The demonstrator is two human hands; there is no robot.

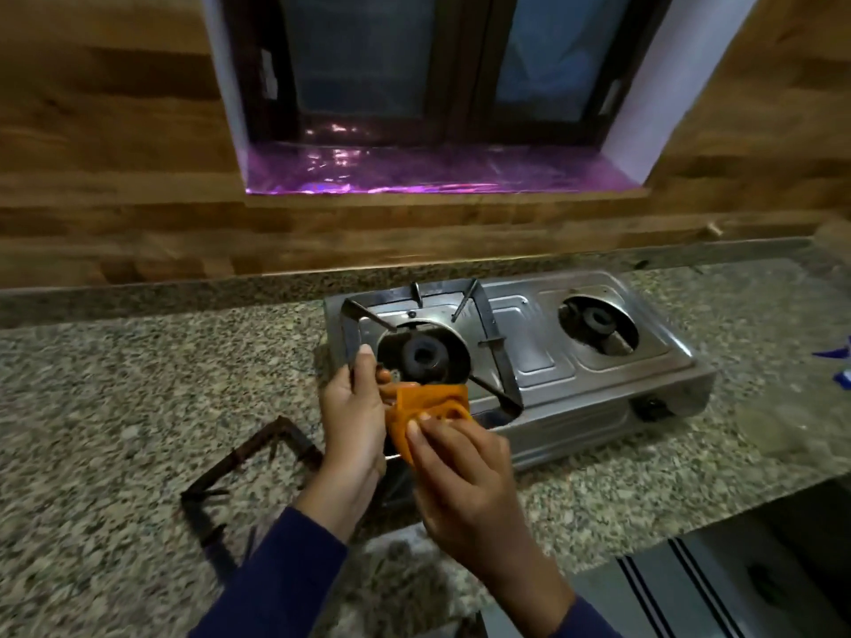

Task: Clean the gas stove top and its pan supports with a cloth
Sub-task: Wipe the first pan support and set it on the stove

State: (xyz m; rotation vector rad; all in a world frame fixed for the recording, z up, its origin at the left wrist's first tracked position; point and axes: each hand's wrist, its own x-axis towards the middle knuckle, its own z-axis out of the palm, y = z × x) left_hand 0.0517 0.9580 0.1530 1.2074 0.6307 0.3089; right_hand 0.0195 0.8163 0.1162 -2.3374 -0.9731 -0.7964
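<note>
A steel two-burner gas stove (543, 356) stands on the granite counter. A square pan support (488, 324) hangs tilted over the left burner (421, 359). My left hand (354, 421) grips its near-left edge and holds it up. An orange cloth (426, 414) is wrapped over the support's front bar, and my right hand (460, 472) pinches the cloth there. The right burner (598, 322) has no support on it. A second pan support (239, 472) lies flat on the counter to the left of the stove.
The granite counter (138, 407) runs left and right of the stove. A wooden wall and a window sill (437, 170) rise behind it. Blue scraps (836, 359) lie at the far right edge. The counter's front edge drops off at lower right.
</note>
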